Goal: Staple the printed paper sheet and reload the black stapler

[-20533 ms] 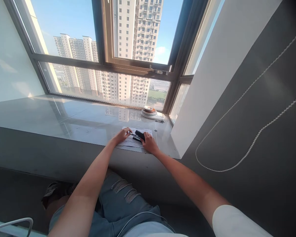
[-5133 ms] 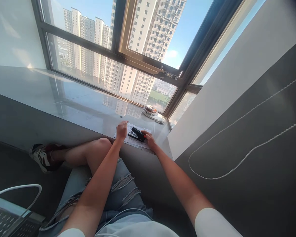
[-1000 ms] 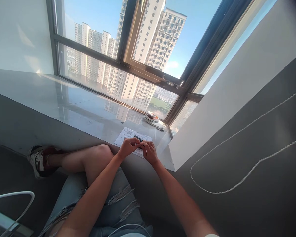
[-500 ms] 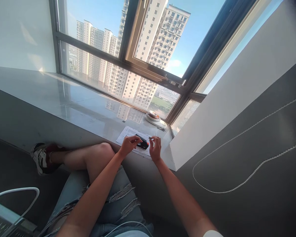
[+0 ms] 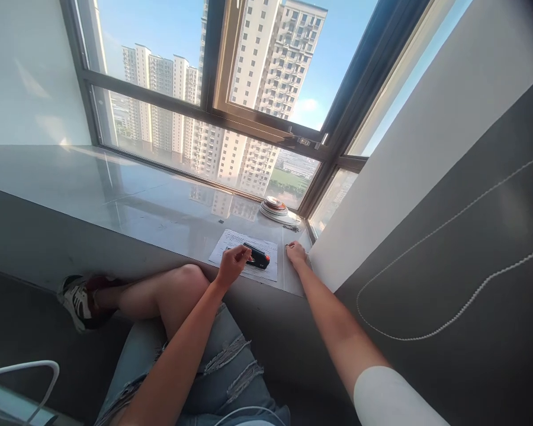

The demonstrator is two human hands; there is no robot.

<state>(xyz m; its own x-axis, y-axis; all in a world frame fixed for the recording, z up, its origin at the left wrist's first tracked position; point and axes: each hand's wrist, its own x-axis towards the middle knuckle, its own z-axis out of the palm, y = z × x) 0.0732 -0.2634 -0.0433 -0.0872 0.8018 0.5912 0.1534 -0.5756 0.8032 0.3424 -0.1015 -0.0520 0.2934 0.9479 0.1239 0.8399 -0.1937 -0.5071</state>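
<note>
A black stapler with an orange end lies on a printed sheet of paper near the front edge of a grey window sill. My left hand is curled at the stapler's left end, its fingertips pinched against it. My right hand rests on the bare sill to the right of the sheet, fingers curled down onto the surface; anything under them is too small to name.
A stack of flat round discs stands at the sill's back right corner by the window frame. A white reveal and a dark wall with a bead chain rise on the right. My bent knee sits below the sill edge.
My right hand has left the stapler and moved right, down onto the bare sill. My left hand stays at the stapler's left end. The view has shifted slightly.
</note>
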